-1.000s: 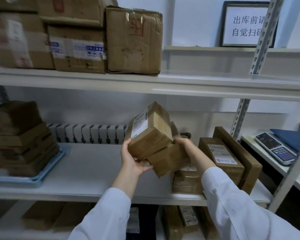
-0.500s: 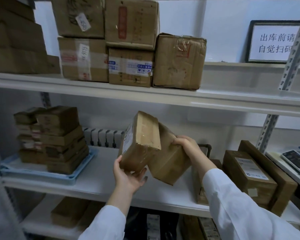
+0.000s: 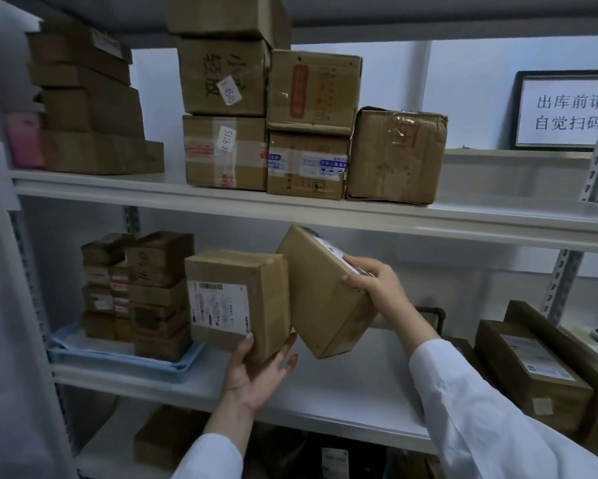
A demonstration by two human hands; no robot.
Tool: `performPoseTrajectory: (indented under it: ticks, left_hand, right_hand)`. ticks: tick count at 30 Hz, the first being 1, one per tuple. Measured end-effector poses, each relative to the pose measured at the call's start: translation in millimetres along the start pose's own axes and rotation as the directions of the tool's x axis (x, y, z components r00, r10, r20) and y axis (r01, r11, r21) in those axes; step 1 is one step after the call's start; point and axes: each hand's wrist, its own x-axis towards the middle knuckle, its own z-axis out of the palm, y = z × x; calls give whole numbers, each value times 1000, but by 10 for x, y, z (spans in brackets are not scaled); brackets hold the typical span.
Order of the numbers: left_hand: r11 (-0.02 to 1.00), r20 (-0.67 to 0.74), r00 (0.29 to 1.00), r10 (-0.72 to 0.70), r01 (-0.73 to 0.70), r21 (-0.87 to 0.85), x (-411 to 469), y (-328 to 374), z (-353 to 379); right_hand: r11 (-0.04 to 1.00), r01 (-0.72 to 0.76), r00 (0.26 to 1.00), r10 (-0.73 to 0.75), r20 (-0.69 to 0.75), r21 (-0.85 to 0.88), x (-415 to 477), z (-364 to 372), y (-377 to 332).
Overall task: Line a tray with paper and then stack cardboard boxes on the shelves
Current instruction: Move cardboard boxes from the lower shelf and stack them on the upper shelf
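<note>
Holding, left hand: it cups the labelled box from below, thumb on the front face and fingers curled round the lower right corner; the box stands upright in the air, printed label toward the camera.
Right hand: clamped on the upper right side of the tilted box, fingers over its label and thumb beneath; the box leans top-left to bottom-right.
Two boxes: side by side in front of the middle shelf and resting on nothing; whether their near edges touch cannot be told.
Blue tray: on the middle shelf at the left, carrying a stack of small boxes; a pale sheet seems to line it.
Right-hand pile: more labelled boxes on the same shelf, well apart from the hands.
Upper shelf: large cartons in two tiers, with a framed sign behind at the right.
Changed: a second ago both boxes sat bunched together just beside the right-hand pile. Now they are carried left, the labelled one turned upright, and the tray stack lies just beside it.
Meaning for the task: the lining looks done and stacking is under way. The pair seems bound for the tray stack or the bare shelf beside it, the left box likely going first.
</note>
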Motion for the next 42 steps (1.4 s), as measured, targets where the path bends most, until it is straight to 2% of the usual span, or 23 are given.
performPoseTrajectory:
  ticks: [6, 10, 13, 14, 17, 21, 23, 26, 29, 33, 34, 35, 36, 38, 42]
  left_hand:
    - [996, 111, 990, 85, -82, -30, 23, 167, 22]
    - [989, 227, 965, 132, -144, 36, 8, 243, 52]
    - [992, 266, 957, 114, -127, 29, 21, 277, 73]
    - [986, 321, 940, 119, -150, 73, -11, 259, 90]
    - [986, 332, 939, 91, -133, 104, -30, 292, -86]
    - [971, 396, 909, 133, -199, 131, -39, 342, 16]
    - [965, 376, 914, 150, -218, 144, -10, 405, 132]
    - [978, 412, 907, 82, -153, 142, 13, 496, 454]
    - [985, 542, 839, 45, -127, 114, 57, 562, 805]
    - [979, 640, 762, 100, -192, 76, 59, 702, 1374]
    - [980, 632, 768, 106, -188, 63, 36, 707, 1534]
    - [985, 586, 802, 113, -166, 37, 6, 747, 1677]
    - [979, 564, 809, 164, -206, 10, 1, 792, 1774]
    - [947, 544, 805, 236, -317, 57, -8, 860, 1991]
    - [912, 523, 811, 262, -386, 141, -6, 993, 2363]
  right_hand:
    - [983, 115, 987, -129, 93, 147, -72, -164, -178]
    - [962, 174, 971, -204, 129, 211, -49, -303, -238]
    - [946, 202, 958, -244, 148, 252, -53, -409, -295]
    - [940, 208, 954, -256, 156, 271, -59, -446, -305]
    - [926, 207, 946, -272, 176, 316, -67, -548, -308]
    - [897, 234, 941, -306, 144, 375, -14, -692, -344]
    - [860, 240, 940, -322, 115, 451, 7, -749, -390]
    - [783, 254, 930, -359, 80, 568, 32, -840, -485]
    - [703, 285, 910, -412, 46, 651, 41, -922, -596]
    - [570, 289, 904, -427, -23, 769, 17, -1045, -726]
    - [536, 291, 905, -422, -48, 792, 6, -1071, -750]
    - [509, 301, 907, -413, -78, 807, -2, -1108, -783]
    - [486, 310, 912, -395, -111, 817, -10, -1131, -808]
    - [433, 336, 920, -343, -191, 836, -1, -1188, -858]
    - [329, 374, 921, -243, -305, 867, 63, -1267, -967]
